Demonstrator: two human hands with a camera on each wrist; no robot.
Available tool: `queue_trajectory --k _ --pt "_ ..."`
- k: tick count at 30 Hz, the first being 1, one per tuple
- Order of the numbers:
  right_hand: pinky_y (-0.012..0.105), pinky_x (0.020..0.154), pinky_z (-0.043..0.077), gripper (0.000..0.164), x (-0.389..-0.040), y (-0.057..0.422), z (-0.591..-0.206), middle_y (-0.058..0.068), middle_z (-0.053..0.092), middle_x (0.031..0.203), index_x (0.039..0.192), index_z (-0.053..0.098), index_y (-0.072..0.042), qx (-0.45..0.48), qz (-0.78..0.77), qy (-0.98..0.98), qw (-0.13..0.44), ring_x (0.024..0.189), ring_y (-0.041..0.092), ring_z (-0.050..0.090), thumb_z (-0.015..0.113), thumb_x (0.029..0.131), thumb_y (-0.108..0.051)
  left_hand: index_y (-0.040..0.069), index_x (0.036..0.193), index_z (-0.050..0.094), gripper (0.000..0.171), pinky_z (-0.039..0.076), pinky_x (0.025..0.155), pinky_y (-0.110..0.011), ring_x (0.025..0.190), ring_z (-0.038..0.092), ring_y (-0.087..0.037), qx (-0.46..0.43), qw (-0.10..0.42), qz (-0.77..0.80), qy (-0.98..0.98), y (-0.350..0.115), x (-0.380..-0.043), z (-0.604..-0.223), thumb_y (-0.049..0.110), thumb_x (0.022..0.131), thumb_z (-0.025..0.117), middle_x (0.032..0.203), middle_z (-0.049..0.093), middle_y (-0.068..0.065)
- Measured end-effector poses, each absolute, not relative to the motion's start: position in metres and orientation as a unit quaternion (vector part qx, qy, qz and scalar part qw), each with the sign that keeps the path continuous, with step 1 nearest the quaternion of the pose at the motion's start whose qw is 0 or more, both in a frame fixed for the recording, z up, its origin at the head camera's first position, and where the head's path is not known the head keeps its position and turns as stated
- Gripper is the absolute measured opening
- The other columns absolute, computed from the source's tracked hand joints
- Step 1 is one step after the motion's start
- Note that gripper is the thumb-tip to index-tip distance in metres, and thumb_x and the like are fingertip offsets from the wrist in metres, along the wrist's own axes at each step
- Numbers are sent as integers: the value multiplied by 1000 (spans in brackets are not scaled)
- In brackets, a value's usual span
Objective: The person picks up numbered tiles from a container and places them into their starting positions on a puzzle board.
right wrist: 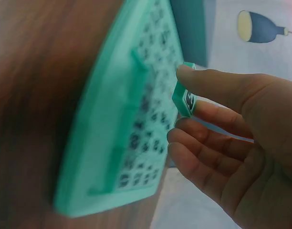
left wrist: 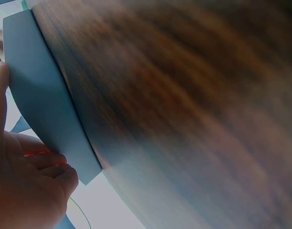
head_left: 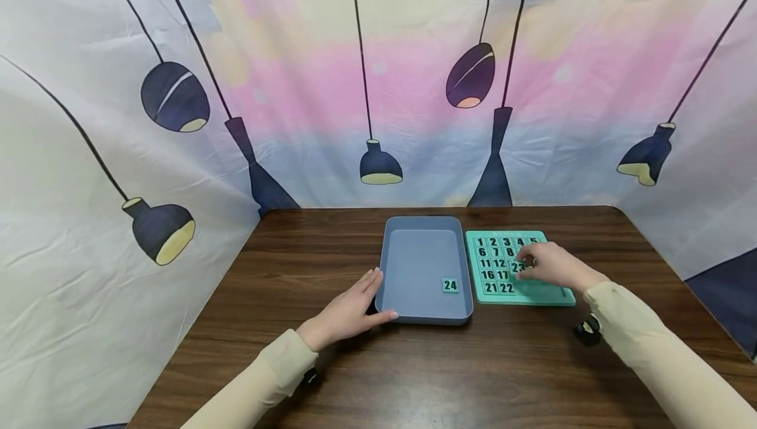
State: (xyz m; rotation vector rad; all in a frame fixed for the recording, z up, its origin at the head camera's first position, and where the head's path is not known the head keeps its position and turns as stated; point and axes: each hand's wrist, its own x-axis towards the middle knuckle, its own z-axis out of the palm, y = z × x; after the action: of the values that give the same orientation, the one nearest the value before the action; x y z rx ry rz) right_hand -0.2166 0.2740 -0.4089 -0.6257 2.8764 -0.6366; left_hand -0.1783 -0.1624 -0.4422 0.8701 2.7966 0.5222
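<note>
My right hand (head_left: 552,265) pinches a square green number tile (head_left: 518,267) marked 23 between thumb and forefinger. In the right wrist view the tile (right wrist: 184,98) is tilted and held above the green number board (right wrist: 88,143). Rows of numbered tiles fill the left and upper parts of that board (head_left: 547,296) in the head view; 21 and 22 lie in its lowest row, and my hand hides part of the right side. My left hand (head_left: 349,311) rests against the near left corner of a blue-grey tray (head_left: 420,251), fingers extended along its side wall (left wrist: 46,90).
A tile (head_left: 450,286) marked 24 lies inside the tray at its near right. The tray stands just left of the board on a dark wooden table (head_left: 296,258). Behind the table hangs a cloth (head_left: 307,87) printed with lamps.
</note>
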Motion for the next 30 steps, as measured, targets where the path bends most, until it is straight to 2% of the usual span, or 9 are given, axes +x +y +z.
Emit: queue_trajectory --k 3,6,16,21,25,30 --pt "36 63 48 37 -211 282 -414 4 65 91 114 69 4 -209 -214 950 89 72 15 57 80 88 -20 0 160 20 97 26 119 -46 154 13 -26 290 84 177 937 -162 -178 -441 67 96 51 167 15 -18" --pt "34 61 45 38 -206 285 -418 1 62 84 114 69 4 -205 -224 946 112 67 13 52 81 87 -19 -1 159 22 97 27 118 -47 154 14 -28 292 81 182 935 -162 -179 -441 66 96 52 166 16 -18" --pt "34 62 45 30 -205 283 -429 -2 62 82 112 71 2 -205 -256 937 122 67 13 52 78 88 -14 1 160 20 97 26 119 -46 154 13 -26 289 81 176 938 -162 -177 -442 67 96 51 167 15 -17" --pt "34 61 45 27 -208 274 -420 -1 64 82 111 71 1 -209 -240 942 104 65 12 53 75 91 -17 1 160 20 97 26 119 -47 154 13 -26 291 83 180 936 -162 -177 -441 68 96 50 167 15 -17" --pt "36 65 49 24 -217 254 -408 0 67 88 110 72 0 -238 -226 942 70 71 12 58 73 93 -18 1 160 20 98 26 119 -46 154 13 -25 290 83 179 937 -163 -178 -442 69 96 49 167 14 -16" --pt "38 73 55 26 -229 214 -396 9 71 104 116 72 -1 -263 -235 933 71 87 19 65 72 95 -16 1 160 20 98 25 119 -46 154 13 -25 290 83 176 937 -163 -178 -443 70 96 49 167 15 -16"
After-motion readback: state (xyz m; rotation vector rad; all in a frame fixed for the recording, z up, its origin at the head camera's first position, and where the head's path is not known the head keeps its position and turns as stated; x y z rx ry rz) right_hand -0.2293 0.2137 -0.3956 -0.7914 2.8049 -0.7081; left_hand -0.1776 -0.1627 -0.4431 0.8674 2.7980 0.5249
